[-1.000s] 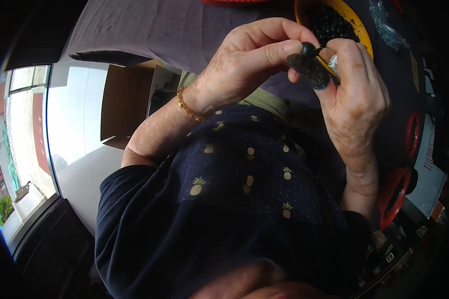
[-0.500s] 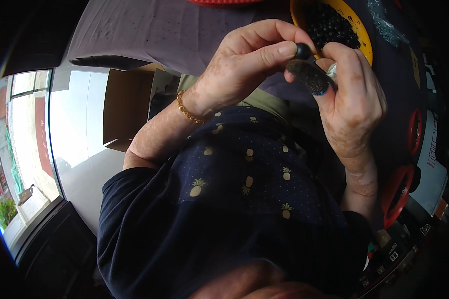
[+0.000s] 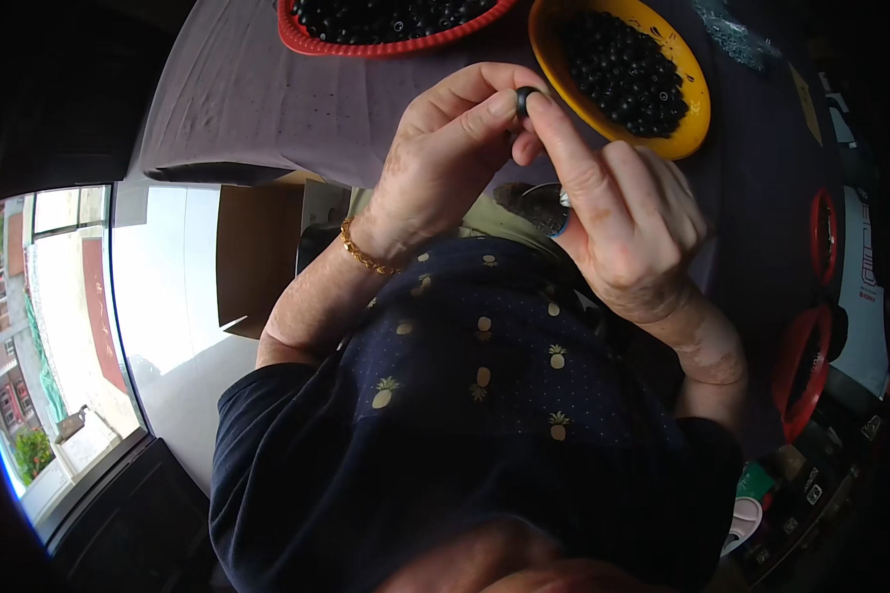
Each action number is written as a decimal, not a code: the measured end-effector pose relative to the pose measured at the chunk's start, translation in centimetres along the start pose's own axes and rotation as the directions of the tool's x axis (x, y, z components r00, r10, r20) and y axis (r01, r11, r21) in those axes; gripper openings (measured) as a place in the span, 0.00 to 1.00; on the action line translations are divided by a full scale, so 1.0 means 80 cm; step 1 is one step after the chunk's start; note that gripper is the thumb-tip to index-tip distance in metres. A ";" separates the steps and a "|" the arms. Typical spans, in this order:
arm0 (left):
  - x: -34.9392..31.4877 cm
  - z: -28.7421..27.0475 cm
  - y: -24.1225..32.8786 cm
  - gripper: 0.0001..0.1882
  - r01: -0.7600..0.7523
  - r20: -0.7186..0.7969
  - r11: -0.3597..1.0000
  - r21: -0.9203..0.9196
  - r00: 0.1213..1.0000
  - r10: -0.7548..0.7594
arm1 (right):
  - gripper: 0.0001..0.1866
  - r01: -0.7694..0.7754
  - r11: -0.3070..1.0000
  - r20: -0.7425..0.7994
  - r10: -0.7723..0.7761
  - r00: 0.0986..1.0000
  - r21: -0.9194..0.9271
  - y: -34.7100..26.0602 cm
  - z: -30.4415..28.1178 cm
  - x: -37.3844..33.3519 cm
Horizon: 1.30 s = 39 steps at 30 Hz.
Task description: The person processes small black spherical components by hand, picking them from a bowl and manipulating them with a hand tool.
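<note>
Bright window (image 3: 79,316) at left, dark panel (image 3: 129,524) beneath, purplish cloth-covered table (image 3: 237,109)

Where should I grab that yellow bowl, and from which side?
Probably by the lower-right rim of the yellow bowl, coming from the right: the lip shows bare there, the right hand is toward its lower-left side, and round black pieces fill the middle.

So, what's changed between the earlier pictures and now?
The right hand drew its thumb cover down in view, away from the dark round piece, and brought its index fingertip there. More of the red bowl shows. The left hand still pinches the piece; the yellow bowl still holds others.
</note>
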<state>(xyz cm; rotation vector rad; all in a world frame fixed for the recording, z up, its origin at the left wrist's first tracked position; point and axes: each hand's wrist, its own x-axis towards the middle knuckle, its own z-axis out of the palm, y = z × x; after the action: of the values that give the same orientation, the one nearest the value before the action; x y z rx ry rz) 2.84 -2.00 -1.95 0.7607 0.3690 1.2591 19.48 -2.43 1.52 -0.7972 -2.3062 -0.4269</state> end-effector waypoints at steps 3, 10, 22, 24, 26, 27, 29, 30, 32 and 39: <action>-0.001 0.007 -0.002 0.12 0.027 -0.072 0.996 0.089 0.997 -0.021 | 0.32 -0.019 0.999 -0.105 0.023 0.994 0.035 0.000 0.009 -0.002; 0.007 0.009 -0.002 0.11 0.061 -0.119 0.982 0.176 0.992 -0.041 | 0.34 -0.088 0.993 -0.027 0.091 0.996 0.081 0.004 0.001 -0.005; 0.120 -0.005 -0.075 0.16 -0.363 0.312 0.211 0.907 0.919 0.240 | 0.20 -0.317 0.926 0.022 0.320 0.947 0.206 0.040 -0.023 -0.037; 0.126 -0.006 -0.077 0.15 -0.376 0.334 0.118 0.919 0.903 0.271 | 0.19 -0.336 0.916 0.024 0.339 0.940 0.219 0.041 -0.024 -0.040; 0.130 -0.007 -0.069 0.14 -0.380 0.356 0.023 0.925 0.885 0.299 | 0.22 -0.371 0.889 -0.013 0.388 0.921 0.270 0.043 -0.022 -0.041; 0.132 -0.006 -0.059 0.13 -0.373 0.363 -0.017 0.928 0.889 0.281 | 0.22 -0.387 0.885 -0.015 0.404 0.915 0.258 0.044 -0.024 -0.047; 0.133 -0.014 -0.023 0.10 -0.354 0.394 -0.192 0.916 0.884 0.251 | 0.21 -0.412 0.875 0.007 0.424 0.905 0.255 0.049 -0.018 -0.056; 0.134 -0.021 -0.001 0.08 -0.355 0.430 -0.305 0.883 0.874 0.227 | 0.21 -0.414 0.873 0.007 0.427 0.904 0.257 0.050 -0.018 -0.057; 0.156 -0.086 0.041 0.09 -0.324 0.510 -0.635 0.701 0.850 0.130 | 0.20 -0.364 0.895 0.019 0.372 0.928 0.258 0.050 -0.017 -0.054; 0.174 -0.170 0.105 0.11 -0.255 0.353 -0.720 0.646 0.935 -0.015 | 0.16 -0.343 0.884 0.047 0.346 0.937 0.317 0.035 0.000 -0.046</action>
<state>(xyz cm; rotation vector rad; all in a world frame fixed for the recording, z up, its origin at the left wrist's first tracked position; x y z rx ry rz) -7.72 16.29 -3.61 2.9458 1.6200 0.5152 23.48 -1.83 -0.73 -1.0060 -2.0876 0.1034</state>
